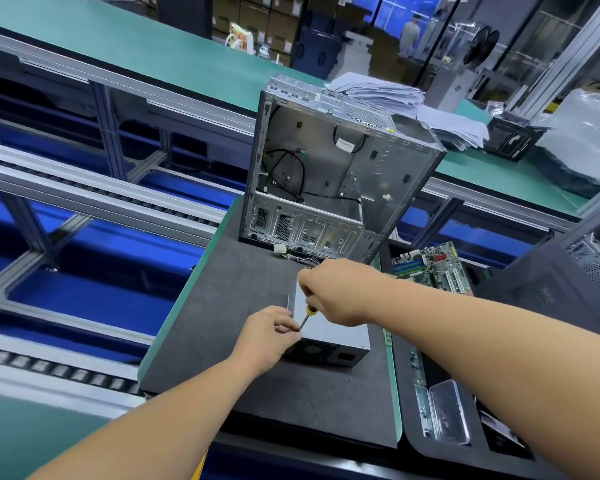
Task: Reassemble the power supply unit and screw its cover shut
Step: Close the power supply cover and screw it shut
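Two bare hands work over a grey power supply [333, 332] lying flat on a dark mat [222, 306], in front of an open computer case [329, 168]. The right hand [340, 292] curls around a screwdriver [307, 315], tilted down toward the unit's near left corner. The left hand [267, 336] pinches the shaft near its tip with curled fingers. A circuit board [433, 268] lies to the right.
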